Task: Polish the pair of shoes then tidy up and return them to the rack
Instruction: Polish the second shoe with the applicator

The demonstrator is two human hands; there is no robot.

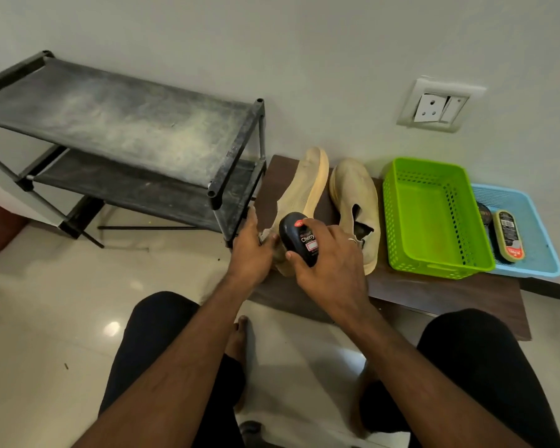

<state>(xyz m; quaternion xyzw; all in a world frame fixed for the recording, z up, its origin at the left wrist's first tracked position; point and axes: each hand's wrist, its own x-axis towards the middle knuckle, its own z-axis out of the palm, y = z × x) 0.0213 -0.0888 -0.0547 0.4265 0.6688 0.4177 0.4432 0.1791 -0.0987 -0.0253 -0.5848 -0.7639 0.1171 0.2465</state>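
Two beige slip-on shoes lie on a low dark brown table (434, 292). The left shoe (304, 189) is tipped onto its side, and my left hand (251, 250) grips its heel end. My right hand (330, 257) holds a black polish bottle (299, 237) with a red and white label against that shoe's heel area. The right shoe (353, 195) stands flat beside it, its opening facing me. The black two-shelf shoe rack (120, 124) stands to the left on the floor.
A green plastic basket (434, 218) sits right of the shoes. Beyond it a blue tray (530, 221) holds a shoe brush (509, 237) and a dark tin. A wall socket (437, 106) is above. My knees frame the tiled floor below.
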